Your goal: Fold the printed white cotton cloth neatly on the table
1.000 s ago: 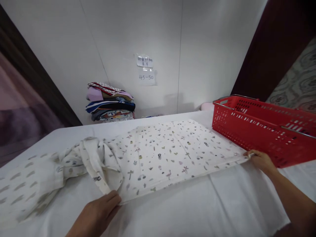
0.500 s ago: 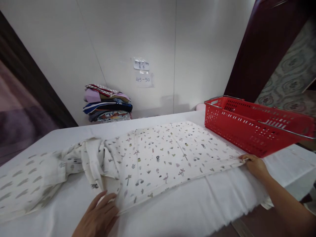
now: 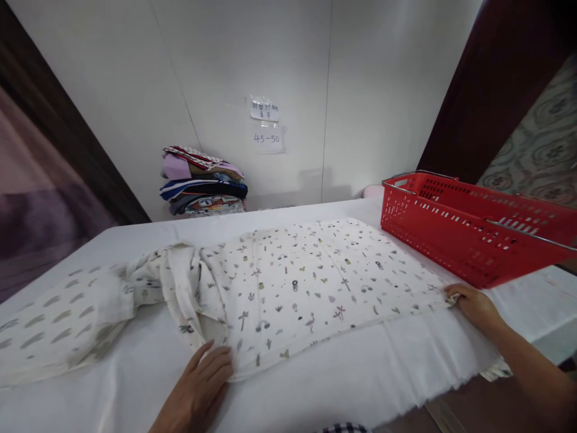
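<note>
A white cloth with small printed motifs [image 3: 306,276] lies spread flat on the white-covered table [image 3: 360,373]; its left part is bunched up. My left hand [image 3: 201,391] rests flat on the cloth's near left edge, fingers apart. My right hand [image 3: 473,304] pinches the cloth's near right corner, close to the red basket. A second white cloth with grey leaf marks [image 3: 58,319] lies crumpled at the far left, touching the bunched part.
A red plastic basket [image 3: 469,231] with metal handles stands at the right of the table. A stack of folded clothes [image 3: 202,183] sits against the white wall at the back. Paper labels [image 3: 267,126] hang on the wall. The table's near edge runs close to my arms.
My left hand has opened from a grip on the cloth edge and now lies flat on it. My right hand keeps hold of the corner. The view shifted slightly.
</note>
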A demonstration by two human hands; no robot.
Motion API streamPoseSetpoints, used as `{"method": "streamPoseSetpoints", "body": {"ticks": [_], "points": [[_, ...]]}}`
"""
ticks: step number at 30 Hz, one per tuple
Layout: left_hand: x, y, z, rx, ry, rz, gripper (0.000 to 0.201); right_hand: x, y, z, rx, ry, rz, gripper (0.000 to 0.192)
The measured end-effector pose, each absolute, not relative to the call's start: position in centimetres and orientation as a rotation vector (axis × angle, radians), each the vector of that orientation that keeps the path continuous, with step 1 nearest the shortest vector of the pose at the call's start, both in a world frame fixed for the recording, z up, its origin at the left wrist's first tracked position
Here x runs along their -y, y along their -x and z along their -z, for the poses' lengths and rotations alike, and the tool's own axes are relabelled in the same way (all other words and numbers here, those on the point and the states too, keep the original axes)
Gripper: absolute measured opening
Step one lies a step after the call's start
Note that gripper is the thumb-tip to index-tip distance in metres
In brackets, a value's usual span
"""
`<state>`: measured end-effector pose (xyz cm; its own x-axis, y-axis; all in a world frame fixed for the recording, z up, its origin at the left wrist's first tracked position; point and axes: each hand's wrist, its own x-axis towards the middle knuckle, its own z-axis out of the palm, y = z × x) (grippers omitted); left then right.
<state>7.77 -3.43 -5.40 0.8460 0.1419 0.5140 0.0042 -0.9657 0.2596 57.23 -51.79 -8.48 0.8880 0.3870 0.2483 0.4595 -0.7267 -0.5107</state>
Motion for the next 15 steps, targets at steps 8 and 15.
{"method": "streamPoseSetpoints", "body": {"ticks": [8, 15], "points": [[3.7, -7.6, 3.9, -0.108, -2.808, -0.704, 0.028, 51.3, -56.6, 7.0, 0.749, 2.552, 0.065, 0.019], [3.6, -7.5, 4.4, -0.101, -2.829, -0.798, 0.027, 51.0, -56.3, 6.1, 0.647, 2.577, -0.004, 0.021]]}}
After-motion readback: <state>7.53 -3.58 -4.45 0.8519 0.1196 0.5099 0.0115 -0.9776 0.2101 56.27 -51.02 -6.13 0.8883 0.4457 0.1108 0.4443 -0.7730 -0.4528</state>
